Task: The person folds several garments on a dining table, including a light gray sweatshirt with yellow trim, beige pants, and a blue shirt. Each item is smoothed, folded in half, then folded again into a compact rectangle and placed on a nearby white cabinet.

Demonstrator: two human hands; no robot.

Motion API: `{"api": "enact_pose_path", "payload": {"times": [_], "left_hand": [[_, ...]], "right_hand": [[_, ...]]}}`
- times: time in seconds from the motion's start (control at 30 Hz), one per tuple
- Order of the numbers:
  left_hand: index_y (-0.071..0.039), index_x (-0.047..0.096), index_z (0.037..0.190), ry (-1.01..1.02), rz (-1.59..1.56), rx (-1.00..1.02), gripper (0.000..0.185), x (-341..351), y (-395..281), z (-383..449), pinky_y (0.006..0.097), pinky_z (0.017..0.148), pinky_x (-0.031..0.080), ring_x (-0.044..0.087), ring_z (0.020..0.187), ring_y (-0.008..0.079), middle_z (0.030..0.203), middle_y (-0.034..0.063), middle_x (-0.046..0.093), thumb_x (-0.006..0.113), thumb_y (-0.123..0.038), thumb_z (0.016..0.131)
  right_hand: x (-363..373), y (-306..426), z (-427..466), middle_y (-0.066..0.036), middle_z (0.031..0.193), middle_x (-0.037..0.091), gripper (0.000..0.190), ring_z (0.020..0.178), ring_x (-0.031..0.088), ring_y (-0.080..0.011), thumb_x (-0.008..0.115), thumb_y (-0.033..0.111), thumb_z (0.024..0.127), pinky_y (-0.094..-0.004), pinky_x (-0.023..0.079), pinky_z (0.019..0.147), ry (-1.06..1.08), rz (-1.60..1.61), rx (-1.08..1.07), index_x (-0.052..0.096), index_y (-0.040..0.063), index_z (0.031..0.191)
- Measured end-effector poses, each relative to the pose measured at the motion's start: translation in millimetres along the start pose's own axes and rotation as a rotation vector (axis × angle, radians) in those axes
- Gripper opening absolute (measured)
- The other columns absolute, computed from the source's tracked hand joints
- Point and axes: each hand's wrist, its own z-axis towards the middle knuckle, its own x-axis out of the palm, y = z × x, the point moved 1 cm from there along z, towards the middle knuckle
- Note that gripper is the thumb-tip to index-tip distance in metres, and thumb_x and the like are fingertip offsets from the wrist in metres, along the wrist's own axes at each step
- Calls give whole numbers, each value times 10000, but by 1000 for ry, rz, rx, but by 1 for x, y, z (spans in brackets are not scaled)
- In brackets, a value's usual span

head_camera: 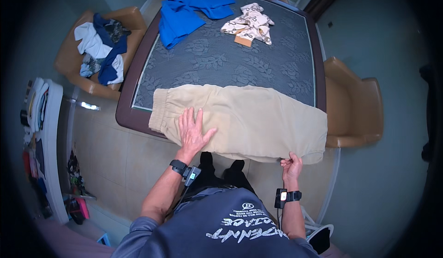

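Beige trousers [252, 119] with an elastic waistband lie sideways across the near end of the table, the waistband at the left. Their long near edge hangs over the table's front edge. My left hand [192, 129] rests flat on the cloth close to the waistband, fingers spread. At the right, my right hand [291, 166] pinches the near edge of the trousers between thumb and fingers, not far from the leg end.
On the dark floral-patterned table [221, 62] lie a blue garment [188, 13] and a small printed garment [250, 24]. A tan armchair [65, 62] at left holds piled clothes [104, 46]. Another armchair [360, 109] stands right. A white shelf [52, 136] holds folded things.
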Motion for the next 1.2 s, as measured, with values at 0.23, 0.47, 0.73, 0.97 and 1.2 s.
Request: {"api": "enact_pose_path", "payload": {"times": [0.23, 0.47, 0.73, 0.97, 1.2], "left_hand": [[-47, 523, 1413, 181, 107, 77, 864, 5, 6, 6, 660, 1162, 146, 256, 1446, 483, 1524, 275, 350, 749, -583, 774], [-71, 523, 1411, 100, 90, 155, 844, 10, 15, 1, 634, 1179, 145, 273, 1449, 467, 1520, 260, 373, 811, -469, 725], [-19, 566, 1361, 106, -45, 186, 732, 3, -72, 15, 583, 1174, 232, 333, 1419, 459, 1463, 265, 443, 785, -361, 752], [-11, 647, 1237, 384, -290, 362, 564, 69, -219, 16, 499, 1081, 423, 465, 1328, 410, 1348, 199, 560, 804, -288, 772], [-34, 663, 1181, 516, -199, 433, 583, 118, -298, -12, 491, 1039, 443, 484, 1298, 387, 1341, 165, 561, 862, -284, 694]], "right_hand": [[-31, -31, -1, -97, 696, 643, 190, 540, 670, -221, 679, 156, 939, -312, 525, 437, -49, -62, 194, 510, 71, 916], [-52, -24, -1, -79, 730, 636, 177, 552, 652, -184, 677, 180, 951, -277, 497, 456, 0, -53, 200, 543, 65, 961], [-107, 58, 60, -46, 757, 614, 173, 560, 607, -131, 656, 166, 953, -248, 463, 465, -178, -83, -68, 588, 36, 1046], [-159, 111, 151, -27, 863, 637, 241, 646, 615, -104, 685, 202, 927, -221, 444, 498, -152, -405, -68, 600, 60, 1103], [-197, 88, 180, -29, 966, 680, 416, 867, 639, -163, 741, 427, 884, -314, 483, 706, 7, -404, 310, 630, 120, 1141]]}}
